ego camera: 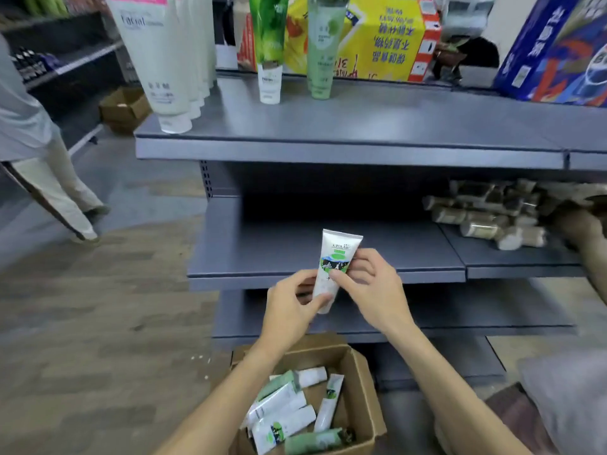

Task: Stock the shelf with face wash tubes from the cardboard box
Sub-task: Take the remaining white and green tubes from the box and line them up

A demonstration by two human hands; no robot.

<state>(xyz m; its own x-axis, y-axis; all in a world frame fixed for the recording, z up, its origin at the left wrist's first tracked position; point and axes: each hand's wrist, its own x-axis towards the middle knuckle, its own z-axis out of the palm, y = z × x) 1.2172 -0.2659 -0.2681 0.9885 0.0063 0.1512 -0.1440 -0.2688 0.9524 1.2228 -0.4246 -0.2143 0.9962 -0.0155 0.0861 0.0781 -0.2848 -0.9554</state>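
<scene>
Both hands grip one face wash tube (331, 270): our left hand (290, 310) pinches lower cap end, our right hand (368, 287) pinches mid-body. Tube upright, crimp up, held in front of middle shelf (328, 257), not yet set down. Below, cardboard box (364, 389) on floor holds several more tubes (289, 408), lying loose. We see no matching tubes on middle shelf; top shelf (361, 126) carries other tubes standing cap-down. We judge stocking barely begun, most of box left.
</scene>
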